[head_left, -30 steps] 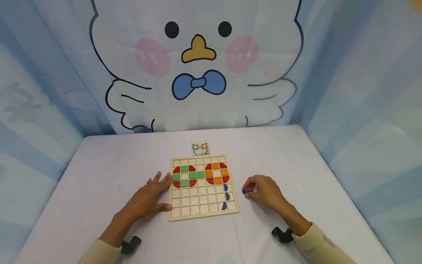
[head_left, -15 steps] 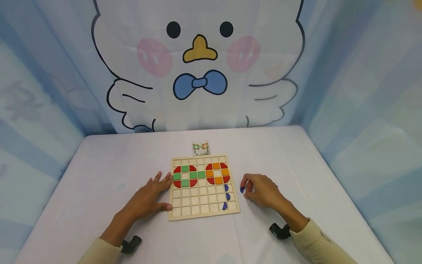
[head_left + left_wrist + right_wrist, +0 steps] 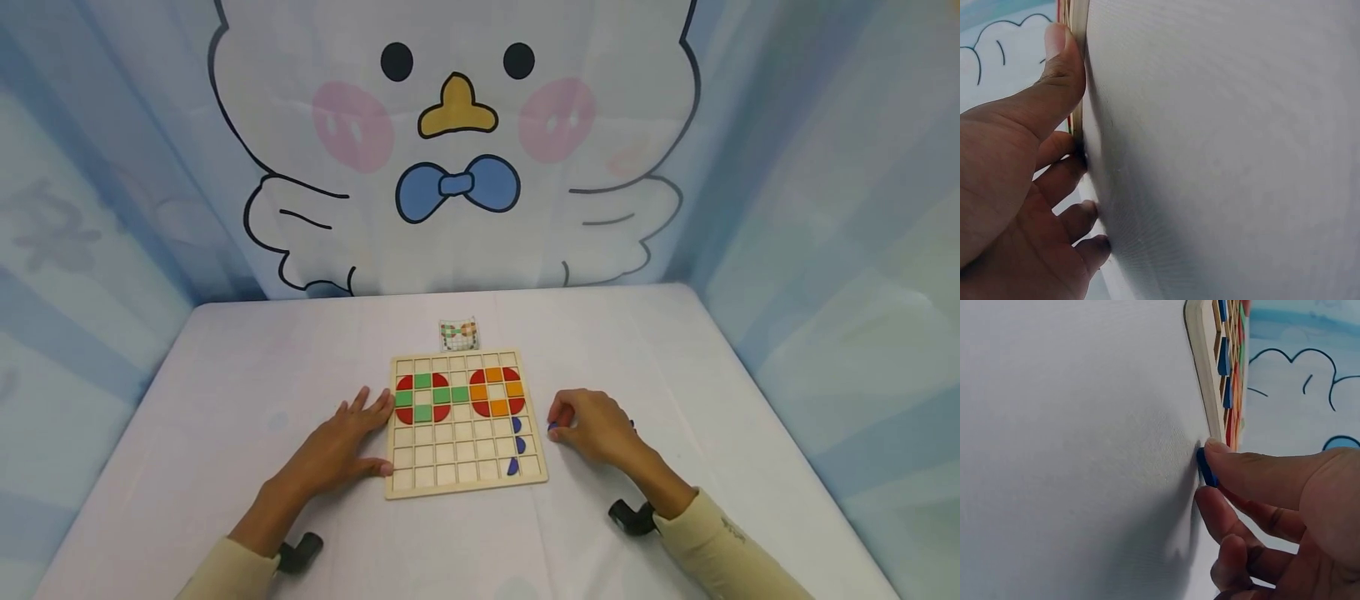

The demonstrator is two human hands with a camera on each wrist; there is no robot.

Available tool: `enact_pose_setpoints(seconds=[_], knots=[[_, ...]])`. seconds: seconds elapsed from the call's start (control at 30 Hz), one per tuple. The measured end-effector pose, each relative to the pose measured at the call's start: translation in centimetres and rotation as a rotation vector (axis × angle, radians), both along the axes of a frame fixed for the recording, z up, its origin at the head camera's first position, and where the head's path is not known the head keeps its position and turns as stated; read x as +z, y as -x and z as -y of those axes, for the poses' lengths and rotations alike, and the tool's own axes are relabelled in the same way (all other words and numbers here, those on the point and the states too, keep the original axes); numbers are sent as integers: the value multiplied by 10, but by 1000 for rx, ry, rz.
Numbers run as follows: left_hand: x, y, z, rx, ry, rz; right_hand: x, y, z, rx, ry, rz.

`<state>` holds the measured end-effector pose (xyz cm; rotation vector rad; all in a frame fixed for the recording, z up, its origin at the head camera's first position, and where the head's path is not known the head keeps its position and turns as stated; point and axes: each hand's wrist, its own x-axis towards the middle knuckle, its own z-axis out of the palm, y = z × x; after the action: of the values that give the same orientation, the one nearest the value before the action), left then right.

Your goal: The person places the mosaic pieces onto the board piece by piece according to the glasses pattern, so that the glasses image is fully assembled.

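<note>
A pale wooden grid board point(image 3: 446, 454) lies on the table, its upper cells filled with red, green and orange tiles. Three blue rounded pieces point(image 3: 521, 446) lie along its lower right side. My left hand point(image 3: 341, 442) rests at the board's left edge, fingers spread, thumb point(image 3: 1063, 69) touching the side. Right of the board, my right hand point(image 3: 596, 427) pinches a small blue piece point(image 3: 1205, 465) between thumb and finger, low over the cloth. My fingers hide most of that piece in the head view.
A small pattern card point(image 3: 459, 336) stands behind the board. A tiny dark blue thing point(image 3: 633, 424) shows beyond the back of my right hand, mostly hidden. White cloth covers the table point(image 3: 262, 358); a printed curtain point(image 3: 465, 250) hangs behind it.
My right hand has moved slightly left toward the board, and the blue piece has turned in its fingers. My left hand stays at the board's edge.
</note>
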<state>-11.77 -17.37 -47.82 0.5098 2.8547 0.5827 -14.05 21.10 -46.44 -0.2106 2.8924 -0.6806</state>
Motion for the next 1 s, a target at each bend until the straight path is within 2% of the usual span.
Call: enact_pose_setpoints(seconds=[0.3, 0.5, 0.77, 1.0], knots=[[0, 0, 0, 10, -2, 14, 2, 0, 3, 31, 1, -24], [-1, 1, 0, 2, -1, 9, 6, 3, 11, 64, 123, -77], [3, 1, 0, 3, -9, 12, 18, 3, 56, 147, 211, -58], [3, 0, 0, 12, -9, 32, 22, 4, 101, 306, 247, -71]])
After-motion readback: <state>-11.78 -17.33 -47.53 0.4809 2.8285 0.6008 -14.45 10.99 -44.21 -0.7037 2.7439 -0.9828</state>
